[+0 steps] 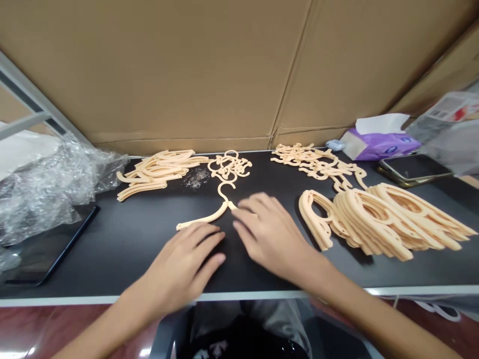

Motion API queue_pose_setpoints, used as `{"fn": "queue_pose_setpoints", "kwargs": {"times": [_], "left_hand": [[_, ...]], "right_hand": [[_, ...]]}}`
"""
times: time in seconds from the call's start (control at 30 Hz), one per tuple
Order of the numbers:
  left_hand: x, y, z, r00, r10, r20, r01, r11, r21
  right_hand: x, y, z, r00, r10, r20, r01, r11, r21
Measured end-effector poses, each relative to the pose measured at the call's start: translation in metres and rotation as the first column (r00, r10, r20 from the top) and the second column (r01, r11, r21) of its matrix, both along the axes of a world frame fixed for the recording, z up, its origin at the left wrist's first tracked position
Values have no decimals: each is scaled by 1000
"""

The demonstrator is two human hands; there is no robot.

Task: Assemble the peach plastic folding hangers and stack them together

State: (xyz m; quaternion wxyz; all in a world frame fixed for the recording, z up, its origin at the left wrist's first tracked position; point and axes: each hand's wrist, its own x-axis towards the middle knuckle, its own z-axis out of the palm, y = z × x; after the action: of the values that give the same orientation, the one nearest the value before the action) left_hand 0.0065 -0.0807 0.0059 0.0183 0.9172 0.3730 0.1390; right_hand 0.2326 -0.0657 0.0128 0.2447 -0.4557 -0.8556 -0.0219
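A cream plastic folding hanger (209, 218) lies on the black tabletop with its hook pointing away from me and its arms spread to both sides. My left hand (183, 259) is just in front of the left arm, fingers apart and holding nothing. Over the right arm rests my right hand (269, 232), fingers stretched out and hiding most of that arm; whether it presses on it I cannot tell. Behind the hanger is a small pile of loose hooks (229, 167). Loose hanger arms (160, 172) are heaped to its left.
Stacked folded hangers (374, 219) stand at right, with a pile of small hanger pieces (318, 162) behind them. A purple tissue pack (385, 143) and a phone (415, 167) lie far right. At left, bubble wrap (63, 174) partly covers a dark tablet (48, 259). Cardboard (179, 75) walls the back.
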Motion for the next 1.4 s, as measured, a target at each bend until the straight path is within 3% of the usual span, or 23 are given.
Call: {"fn": "queue_pose_setpoints", "kwargs": {"times": [0.1, 0.23, 0.57, 1.4], "left_hand": [[-10, -31, -15, 991, 3, -136, 8, 997, 74], [-9, -38, -25, 969, 41, -244, -15, 994, 108], [-8, -37, -31, 964, 78, -253, -29, 981, 193], [-7, -38, -27, 969, 77, -236, -52, 993, 108]], "right_hand": [[8, -43, -11, 997, 75, 10, -74, 996, -51], [18, -68, -29, 991, 5, 133, 24, 976, -216], [14, -63, -33, 976, -38, 215, 112, 933, -342], [16, -65, -36, 986, -51, 162, 100, 945, -312]]}}
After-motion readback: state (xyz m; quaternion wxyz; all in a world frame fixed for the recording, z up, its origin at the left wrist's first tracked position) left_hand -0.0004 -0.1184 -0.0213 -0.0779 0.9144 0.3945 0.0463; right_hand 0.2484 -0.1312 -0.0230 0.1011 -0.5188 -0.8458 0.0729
